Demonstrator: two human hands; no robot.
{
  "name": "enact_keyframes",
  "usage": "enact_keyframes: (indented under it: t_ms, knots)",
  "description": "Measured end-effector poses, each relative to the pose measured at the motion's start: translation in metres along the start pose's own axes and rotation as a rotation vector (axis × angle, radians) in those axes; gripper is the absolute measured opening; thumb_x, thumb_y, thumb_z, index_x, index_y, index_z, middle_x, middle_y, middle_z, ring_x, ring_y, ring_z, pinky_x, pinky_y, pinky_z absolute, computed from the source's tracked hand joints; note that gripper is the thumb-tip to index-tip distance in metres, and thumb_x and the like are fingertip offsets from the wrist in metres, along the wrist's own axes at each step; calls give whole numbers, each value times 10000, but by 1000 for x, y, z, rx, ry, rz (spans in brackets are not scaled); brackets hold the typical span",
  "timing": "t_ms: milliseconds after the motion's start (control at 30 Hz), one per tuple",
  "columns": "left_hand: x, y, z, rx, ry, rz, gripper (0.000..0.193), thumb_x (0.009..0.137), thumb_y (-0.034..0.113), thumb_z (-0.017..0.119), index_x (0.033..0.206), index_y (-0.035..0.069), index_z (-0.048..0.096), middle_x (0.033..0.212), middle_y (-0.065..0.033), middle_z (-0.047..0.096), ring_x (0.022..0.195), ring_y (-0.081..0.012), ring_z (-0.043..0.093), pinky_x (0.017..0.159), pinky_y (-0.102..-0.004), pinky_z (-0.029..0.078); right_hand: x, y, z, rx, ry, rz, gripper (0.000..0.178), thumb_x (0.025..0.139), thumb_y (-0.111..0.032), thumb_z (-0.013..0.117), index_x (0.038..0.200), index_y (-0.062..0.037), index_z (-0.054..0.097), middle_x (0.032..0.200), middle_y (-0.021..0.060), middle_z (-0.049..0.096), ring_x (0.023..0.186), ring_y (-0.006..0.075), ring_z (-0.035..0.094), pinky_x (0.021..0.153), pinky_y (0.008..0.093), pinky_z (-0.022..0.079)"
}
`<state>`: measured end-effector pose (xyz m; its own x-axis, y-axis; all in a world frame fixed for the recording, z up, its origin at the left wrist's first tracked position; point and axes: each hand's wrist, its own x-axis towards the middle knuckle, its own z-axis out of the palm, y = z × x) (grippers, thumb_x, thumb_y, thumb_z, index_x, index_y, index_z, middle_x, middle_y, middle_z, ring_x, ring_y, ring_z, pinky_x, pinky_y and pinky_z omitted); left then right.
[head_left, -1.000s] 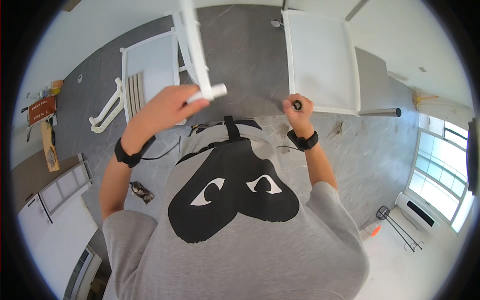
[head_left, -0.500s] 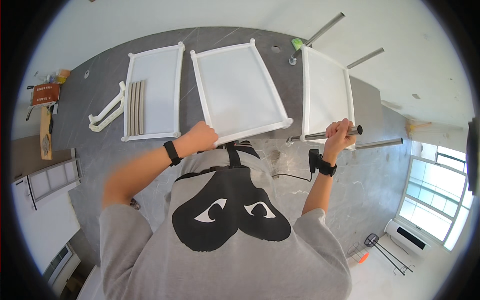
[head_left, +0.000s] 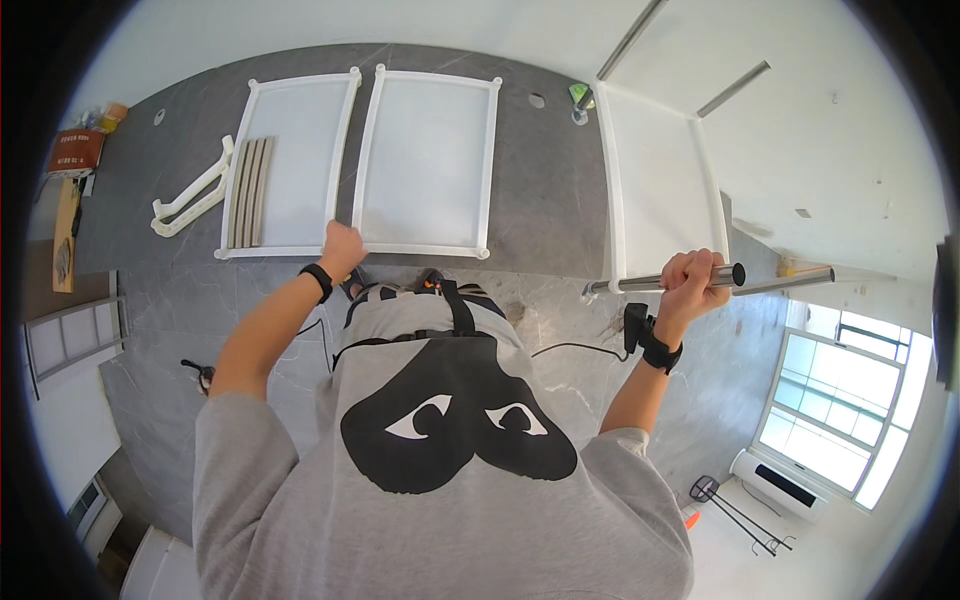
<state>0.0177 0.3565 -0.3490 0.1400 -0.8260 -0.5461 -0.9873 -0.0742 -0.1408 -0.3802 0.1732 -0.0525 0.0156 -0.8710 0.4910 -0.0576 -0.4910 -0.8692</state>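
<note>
While the white bracket [head_left: 190,190] lies far left, four loose tubes [head_left: 250,190] rest on the left panel [head_left: 305,150], nothing standing at its corners. Here's the left hand [head_left: 343,248], curled by the middle panel [head_left: 428,160], grip impossible to tell; that one's bare too. Now the right panel [head_left: 660,170]: legs [head_left: 735,90] seemingly at all four corners, the right hand [head_left: 692,283] fisted round the near left leg [head_left: 640,284]. One fitted, two left, I'd judge!

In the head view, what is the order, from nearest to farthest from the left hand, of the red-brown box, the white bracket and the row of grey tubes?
From the left hand:
1. Row of grey tubes, on the leftmost panel.
2. White bracket, just left of that panel.
3. Red-brown box, far left.
</note>
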Motion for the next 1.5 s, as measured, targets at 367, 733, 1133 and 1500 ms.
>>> enact_keyframes:
  t_ms: [367,733,1133,1500]
  knots:
    - [-13,45,41,-133,469,73,669,951,405,598,1516,110,394,1600,-117,313,1427,-403,326,1144,-580,289,0,4,7,74,7,131,447,1001,-104,523,611,-118,305,482,-22,321,380,66,300,344,260,250]
    - [-19,29,30,-292,390,17,646,922,306,608,1485,51,423,1570,-185,338,1420,-410,342,1175,-548,248,-10,30,-16,135,-37,173,429,995,-70,534,639,-118,302,506,-29,337,399,58,328,360,246,269]
    - [-54,116,-164,-978,-41,505,682,937,369,634,1449,-21,409,1378,-241,532,1242,-411,534,1095,-474,390,14,-2,16,298,5,190,410,992,-108,566,647,-113,343,486,-25,330,376,67,315,354,255,255]
    - [-14,166,-224,-847,528,769,611,928,517,628,1212,-21,572,1160,-214,638,1144,-362,585,994,-450,453,-11,-5,12,382,561,276,408,1003,-383,484,710,-146,327,506,-10,260,434,112,227,430,291,268]
